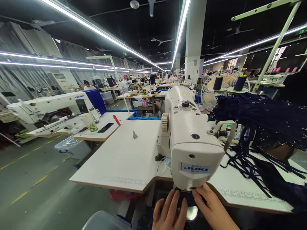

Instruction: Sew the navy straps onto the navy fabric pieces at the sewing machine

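A white Juki sewing machine [189,137] stands in front of me on a white table [124,159]. Under its head lies a small piece of dark fabric [188,199]. My left hand [169,212] rests flat on the fabric's left side with fingers stretched out. My right hand [212,207] presses on the fabric's right side, fingertips pointing toward the needle area. The needle itself is hidden by the machine head. A shiny metal plate [192,213] shows between my hands.
A heap of dark navy strips [263,121] lies on the table's right side, with a fan [222,86] and two thread cones [218,82] behind. Another Juki machine [48,110] stands at left, a clear bin [72,147] below it. People work at distant stations.
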The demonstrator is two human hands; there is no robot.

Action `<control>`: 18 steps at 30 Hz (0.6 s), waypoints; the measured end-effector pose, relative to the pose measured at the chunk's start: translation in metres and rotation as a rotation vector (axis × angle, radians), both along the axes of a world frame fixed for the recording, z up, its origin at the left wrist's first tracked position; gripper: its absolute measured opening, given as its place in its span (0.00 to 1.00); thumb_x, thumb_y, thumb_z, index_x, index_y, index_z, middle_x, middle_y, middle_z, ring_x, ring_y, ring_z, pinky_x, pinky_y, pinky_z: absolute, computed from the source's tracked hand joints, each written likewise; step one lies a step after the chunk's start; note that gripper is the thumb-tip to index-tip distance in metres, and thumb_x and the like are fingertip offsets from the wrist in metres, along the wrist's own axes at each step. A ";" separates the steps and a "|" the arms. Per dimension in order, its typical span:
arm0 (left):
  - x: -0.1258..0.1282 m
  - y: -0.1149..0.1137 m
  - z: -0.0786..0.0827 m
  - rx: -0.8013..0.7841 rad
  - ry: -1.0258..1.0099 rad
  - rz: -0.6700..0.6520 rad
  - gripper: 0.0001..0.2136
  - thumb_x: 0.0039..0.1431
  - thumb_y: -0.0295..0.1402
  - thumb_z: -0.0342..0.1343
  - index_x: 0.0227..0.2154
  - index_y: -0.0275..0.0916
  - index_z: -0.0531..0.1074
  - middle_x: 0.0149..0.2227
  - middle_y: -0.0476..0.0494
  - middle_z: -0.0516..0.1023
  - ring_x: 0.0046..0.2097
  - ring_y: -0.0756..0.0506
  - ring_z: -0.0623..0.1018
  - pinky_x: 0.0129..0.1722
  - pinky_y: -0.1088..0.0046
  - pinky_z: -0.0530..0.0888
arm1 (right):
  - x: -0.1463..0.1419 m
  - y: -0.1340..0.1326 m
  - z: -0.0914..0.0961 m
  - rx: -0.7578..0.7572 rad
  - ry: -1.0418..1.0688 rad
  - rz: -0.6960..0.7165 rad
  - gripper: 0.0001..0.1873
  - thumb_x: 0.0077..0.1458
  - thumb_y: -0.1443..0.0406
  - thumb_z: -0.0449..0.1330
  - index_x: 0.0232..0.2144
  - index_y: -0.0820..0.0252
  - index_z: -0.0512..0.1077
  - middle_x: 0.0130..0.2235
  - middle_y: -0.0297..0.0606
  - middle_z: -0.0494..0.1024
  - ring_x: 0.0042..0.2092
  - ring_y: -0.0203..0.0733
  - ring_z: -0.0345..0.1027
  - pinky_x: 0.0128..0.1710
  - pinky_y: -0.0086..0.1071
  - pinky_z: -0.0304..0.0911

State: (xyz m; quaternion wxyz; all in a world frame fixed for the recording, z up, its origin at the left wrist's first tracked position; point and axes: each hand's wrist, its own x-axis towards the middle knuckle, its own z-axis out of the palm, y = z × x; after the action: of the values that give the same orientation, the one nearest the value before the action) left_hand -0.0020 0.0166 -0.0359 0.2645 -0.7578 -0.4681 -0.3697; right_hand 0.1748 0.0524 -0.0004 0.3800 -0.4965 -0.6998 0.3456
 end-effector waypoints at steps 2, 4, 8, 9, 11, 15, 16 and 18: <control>0.001 0.001 -0.001 0.022 -0.017 -0.005 0.12 0.67 0.30 0.49 0.44 0.49 0.76 0.48 0.51 0.80 0.51 0.51 0.77 0.65 0.70 0.49 | 0.000 0.001 -0.002 -0.012 -0.008 0.017 0.20 0.66 0.56 0.47 0.35 0.58 0.75 0.42 0.46 0.72 0.47 0.49 0.69 0.47 0.36 0.66; 0.001 0.002 -0.001 0.048 -0.027 -0.013 0.14 0.64 0.25 0.49 0.43 0.47 0.76 0.47 0.48 0.80 0.51 0.50 0.77 0.64 0.70 0.51 | 0.001 0.002 -0.002 -0.013 -0.035 0.040 0.20 0.66 0.56 0.46 0.39 0.59 0.75 0.43 0.47 0.72 0.48 0.49 0.68 0.48 0.37 0.66; 0.001 0.004 0.000 0.078 -0.030 -0.024 0.18 0.59 0.18 0.48 0.41 0.46 0.77 0.47 0.44 0.80 0.52 0.50 0.77 0.63 0.69 0.54 | 0.002 0.002 0.000 -0.011 -0.054 0.040 0.21 0.67 0.57 0.45 0.40 0.60 0.75 0.42 0.47 0.73 0.47 0.50 0.69 0.48 0.38 0.66; 0.001 0.004 0.000 0.079 -0.025 -0.026 0.18 0.59 0.18 0.48 0.42 0.46 0.77 0.47 0.44 0.80 0.52 0.50 0.77 0.63 0.69 0.54 | 0.002 0.002 0.001 -0.013 -0.049 0.043 0.21 0.67 0.57 0.45 0.40 0.60 0.75 0.42 0.47 0.73 0.48 0.50 0.69 0.49 0.38 0.66; 0.002 0.004 0.000 0.077 -0.014 -0.035 0.19 0.58 0.17 0.48 0.42 0.47 0.76 0.47 0.44 0.80 0.52 0.49 0.77 0.63 0.70 0.55 | 0.002 0.001 0.002 -0.013 -0.026 0.045 0.21 0.67 0.56 0.45 0.43 0.59 0.74 0.44 0.48 0.73 0.50 0.50 0.69 0.51 0.39 0.66; 0.003 0.005 0.000 0.082 0.004 -0.039 0.19 0.59 0.18 0.50 0.43 0.48 0.76 0.46 0.45 0.80 0.51 0.49 0.78 0.62 0.70 0.57 | 0.001 -0.001 0.002 0.000 0.027 0.007 0.21 0.67 0.54 0.45 0.47 0.56 0.73 0.48 0.48 0.74 0.53 0.51 0.67 0.55 0.42 0.63; 0.003 0.005 0.000 0.084 0.011 -0.039 0.18 0.59 0.19 0.50 0.43 0.48 0.76 0.46 0.45 0.81 0.51 0.49 0.78 0.61 0.70 0.57 | 0.001 -0.001 0.001 0.003 0.040 -0.011 0.21 0.66 0.53 0.46 0.47 0.56 0.73 0.47 0.47 0.74 0.53 0.51 0.67 0.55 0.42 0.63; 0.004 0.004 0.000 0.083 0.018 -0.043 0.17 0.60 0.21 0.50 0.44 0.48 0.76 0.47 0.45 0.80 0.51 0.48 0.78 0.60 0.69 0.60 | -0.001 -0.003 0.000 0.004 0.069 -0.061 0.21 0.66 0.52 0.46 0.46 0.55 0.72 0.45 0.45 0.75 0.51 0.51 0.69 0.55 0.42 0.64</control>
State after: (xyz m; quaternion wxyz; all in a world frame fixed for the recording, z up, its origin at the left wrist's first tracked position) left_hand 0.0016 0.0211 -0.0363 0.2918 -0.7596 -0.4334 -0.3874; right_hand 0.1743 0.0499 -0.0004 0.4154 -0.5046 -0.6713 0.3495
